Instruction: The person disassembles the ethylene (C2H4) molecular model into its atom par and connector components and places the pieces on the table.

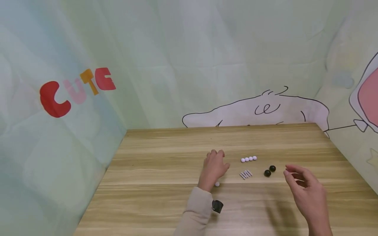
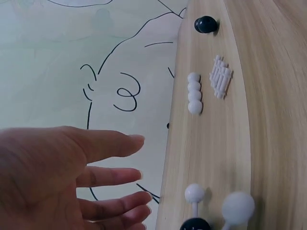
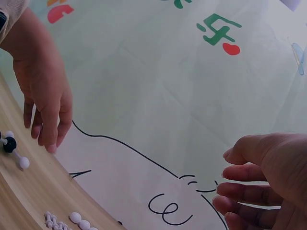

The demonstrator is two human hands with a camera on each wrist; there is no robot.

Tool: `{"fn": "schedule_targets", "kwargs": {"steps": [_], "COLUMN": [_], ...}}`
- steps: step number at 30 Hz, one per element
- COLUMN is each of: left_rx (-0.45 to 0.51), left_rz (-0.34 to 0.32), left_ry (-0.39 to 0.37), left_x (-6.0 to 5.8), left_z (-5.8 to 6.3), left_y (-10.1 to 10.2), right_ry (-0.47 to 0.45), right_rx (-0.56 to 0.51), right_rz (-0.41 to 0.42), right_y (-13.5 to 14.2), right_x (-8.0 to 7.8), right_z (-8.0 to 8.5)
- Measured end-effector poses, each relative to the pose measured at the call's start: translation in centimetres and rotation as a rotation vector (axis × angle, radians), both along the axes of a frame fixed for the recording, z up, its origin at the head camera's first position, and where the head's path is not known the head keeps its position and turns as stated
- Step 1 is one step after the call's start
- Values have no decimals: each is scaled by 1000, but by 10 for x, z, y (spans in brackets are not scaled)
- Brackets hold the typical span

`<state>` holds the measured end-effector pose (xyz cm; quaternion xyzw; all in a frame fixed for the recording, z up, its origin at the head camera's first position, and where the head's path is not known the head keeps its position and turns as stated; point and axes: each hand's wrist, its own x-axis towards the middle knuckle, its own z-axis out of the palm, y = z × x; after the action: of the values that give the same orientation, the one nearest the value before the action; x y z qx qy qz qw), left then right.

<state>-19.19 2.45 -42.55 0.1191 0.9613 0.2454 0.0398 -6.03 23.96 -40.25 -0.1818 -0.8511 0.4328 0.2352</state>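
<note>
My left hand is above the left-middle of the table, fingers loosely bent and holding nothing. Below it in the left wrist view is a ball-and-stick model, its black ball joined to white balls by white rods; the hand mostly hides it in the head view. My right hand hovers with relaxed, curved fingers and holds nothing. Two black balls lie just left of it. Between the hands are a row of white balls and a bundle of short white rods.
The wood-grain table meets a printed cloth backdrop at its back and left edges. A black device sits at the left wrist by the sleeve.
</note>
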Motion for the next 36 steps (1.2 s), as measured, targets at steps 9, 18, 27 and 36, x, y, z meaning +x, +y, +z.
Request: {"fn": "schedule_targets", "kwargs": {"steps": [9,18,27,36], "left_rx": [7,-21,-40,16], "left_rz": [88,95,71,51], "left_ry": [-26,-65,-16,24], "left_x": [8,10,8,6], "left_z": [-5,-18,-35,-40], "left_y": [-22,-28,-28,-32], "right_ry": [9,52,92,137], "right_rx": [7,43,18,24], "right_rz": [13,81,141,177], "right_y": [-2,-12,-18,-26], "right_x": [-1,-6,-13,-19], "right_z": [-2,-8,-15,-17]}}
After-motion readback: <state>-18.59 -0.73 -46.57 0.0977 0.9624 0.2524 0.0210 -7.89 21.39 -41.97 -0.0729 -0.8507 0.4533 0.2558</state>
